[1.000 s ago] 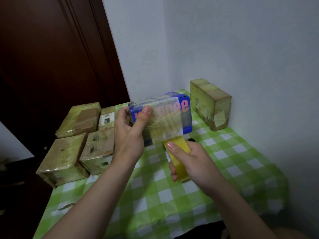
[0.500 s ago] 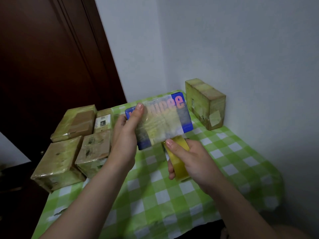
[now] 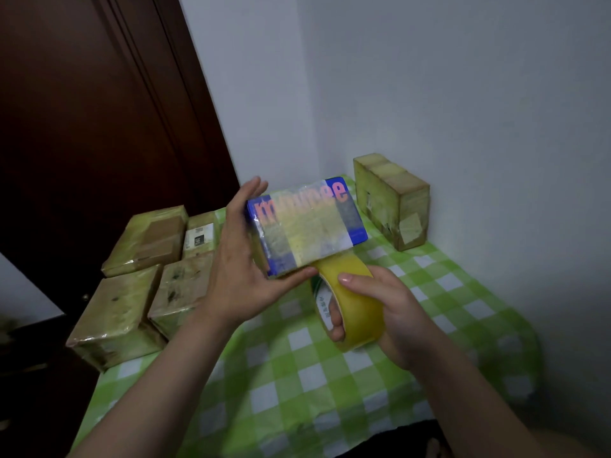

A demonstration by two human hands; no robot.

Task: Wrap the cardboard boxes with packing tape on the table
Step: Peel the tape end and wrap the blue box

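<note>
- One blue box [image 3: 307,226] with pink lettering is held in the air above the desk [image 3: 446,292], tilted, with its broad face toward the camera.
- A strip of clear yellowish tape [image 3: 314,233] lies across that face. It runs off the lower edge to the tape roll [image 3: 355,305] just below the box.
- The left hand [image 3: 238,269] holds the box at its left end, thumb along the lower edge and fingers [image 3: 255,187] reaching up behind it.
- The right hand [image 3: 386,309] grips the roll, thumb on its outer face and fingers tucked through the core.
- Four tape-wrapped boxes [image 3: 115,312] sit packed together on the left part of the desk, beside a dark wooden door [image 3: 82,127].
- Another wrapped box [image 3: 393,200] stands on edge at the far corner, against the white wall [image 3: 463,94].
- A green-and-white checked cloth [image 3: 297,375] covers the desk.
</note>
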